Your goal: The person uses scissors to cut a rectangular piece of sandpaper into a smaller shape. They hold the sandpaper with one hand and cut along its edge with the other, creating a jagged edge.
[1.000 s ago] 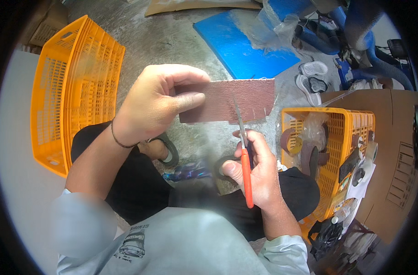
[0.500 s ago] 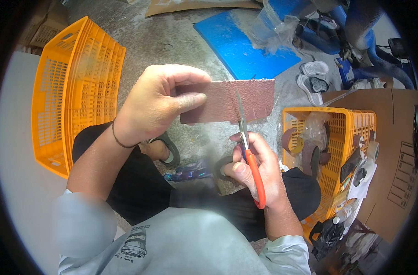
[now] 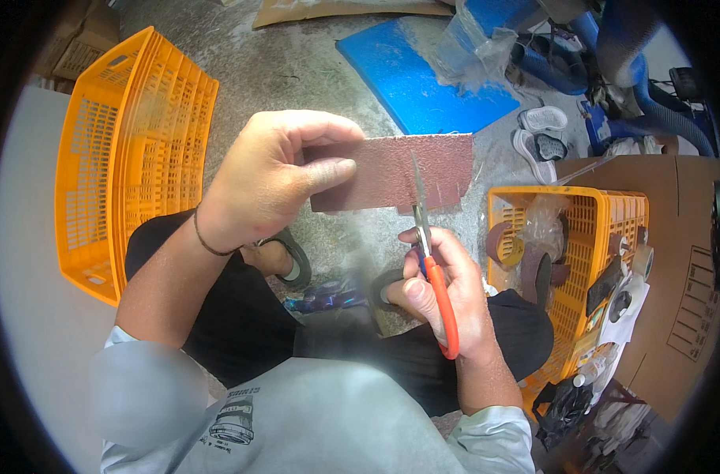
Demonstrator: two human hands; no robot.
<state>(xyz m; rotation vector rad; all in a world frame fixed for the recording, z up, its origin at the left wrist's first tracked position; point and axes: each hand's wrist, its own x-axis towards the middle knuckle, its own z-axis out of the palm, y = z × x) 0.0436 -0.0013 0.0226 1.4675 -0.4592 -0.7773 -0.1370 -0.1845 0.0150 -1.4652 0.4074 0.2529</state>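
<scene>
My left hand (image 3: 277,174) pinches the left end of a reddish-brown sheet of sandpaper (image 3: 379,180), thumb on the front and fingers behind. The sheet is held up in front of me, its top edge slightly frayed. In my right hand (image 3: 454,288) is a pair of scissors with an orange-red handle (image 3: 441,304). One blade lies across the front of the sandpaper, pointing up from its lower edge. The other blade is mostly hidden behind the sheet. A short step shows in the sheet's lower edge right by the blades.
Yellow plastic crates (image 3: 139,166) stand at the left. Another yellow crate (image 3: 612,207) at the right holds sandpaper pieces, tape rolls and plastic bags. Beyond the sheet lies a blue board (image 3: 407,79) on the floor, near white shoe soles (image 3: 541,118). A large cardboard box (image 3: 660,261) borders the right.
The scissors have shifted slightly to the right along the sandpaper. The right part of the sheet has tilted a little and looks darker. Both hands keep their hold.
</scene>
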